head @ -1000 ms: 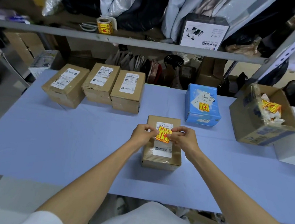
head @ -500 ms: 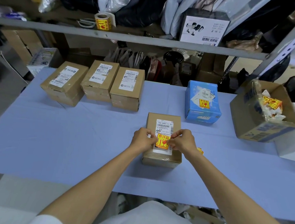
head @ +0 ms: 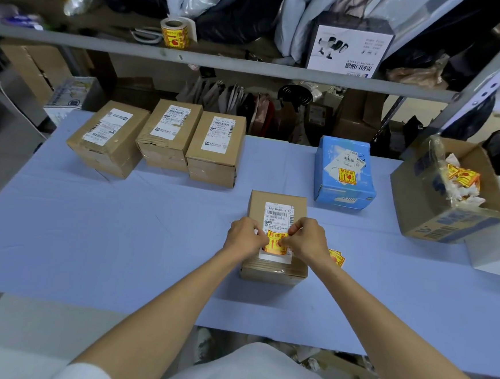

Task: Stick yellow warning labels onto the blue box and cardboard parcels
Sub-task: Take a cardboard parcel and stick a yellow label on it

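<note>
Fingertips of both hands are pinched together on a yellow warning label [head: 275,241], one hand at each side edge, pressing it against the white shipping label [head: 279,218] on top of the nearest cardboard parcel [head: 272,270]. Left hand [head: 243,240] grips the label's left edge; right hand [head: 306,241] grips its right edge. Whether the label lies fully flat on the parcel cannot be told, as the fingers cover its sides.

Items follow by size. The table [head: 89,236], covered in pale blue, bears all parcels. The metal shelf [head: 252,65] runs across the back, above the table's far edge. An open cardboard box [head: 439,204] stands at the far right of the table and holds crumpled backing paper and loose yellow labels [head: 465,178]. Three cardboard parcels stand in a row at the far left, touching or nearly so: left parcel [head: 107,139], middle parcel [head: 169,135], right parcel [head: 216,147]. Each carries a white shipping label only. The blue box [head: 344,173] stands behind and to the right of the nearest parcel, apart from it, with a yellow sticker [head: 347,176] on its top face. A roll of yellow labels [head: 177,32] sits on the shelf. A spare yellow label [head: 336,257] lies on the table just beside the right wrist, partly hidden.
</note>
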Demonstrator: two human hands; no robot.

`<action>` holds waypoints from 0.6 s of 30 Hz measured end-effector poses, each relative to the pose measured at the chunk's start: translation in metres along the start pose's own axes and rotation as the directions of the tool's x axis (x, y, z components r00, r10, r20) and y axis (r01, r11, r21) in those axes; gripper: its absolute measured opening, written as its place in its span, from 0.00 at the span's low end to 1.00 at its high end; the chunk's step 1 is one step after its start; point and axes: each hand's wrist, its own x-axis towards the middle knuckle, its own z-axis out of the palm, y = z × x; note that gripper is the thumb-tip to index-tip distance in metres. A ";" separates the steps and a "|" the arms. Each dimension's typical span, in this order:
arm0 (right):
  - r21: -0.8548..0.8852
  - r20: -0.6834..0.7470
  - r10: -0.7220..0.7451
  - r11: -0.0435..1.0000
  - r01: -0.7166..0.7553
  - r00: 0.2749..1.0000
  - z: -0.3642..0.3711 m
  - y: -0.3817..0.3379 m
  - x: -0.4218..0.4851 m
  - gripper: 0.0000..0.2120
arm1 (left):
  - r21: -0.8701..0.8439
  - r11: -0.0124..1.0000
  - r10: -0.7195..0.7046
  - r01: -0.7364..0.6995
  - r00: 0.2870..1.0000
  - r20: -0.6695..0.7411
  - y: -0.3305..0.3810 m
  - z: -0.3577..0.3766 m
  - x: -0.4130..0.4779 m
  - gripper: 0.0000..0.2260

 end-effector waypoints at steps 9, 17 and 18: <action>-0.184 -0.015 -0.076 0.980 0.072 0.997 0.002 -0.001 0.000 0.18 | 0.157 0.987 -0.023 0.013 0.998 0.061 0.010 -0.002 0.007 0.11; -0.531 -0.001 -0.203 0.830 0.172 0.979 0.005 -0.010 -0.007 0.23 | 0.306 0.952 -0.001 -0.024 0.997 0.082 0.011 -0.002 0.008 0.19; -0.553 0.002 -0.213 0.814 0.179 0.977 0.004 -0.009 -0.007 0.24 | 0.325 0.945 0.005 -0.029 0.997 0.073 0.009 -0.004 0.009 0.21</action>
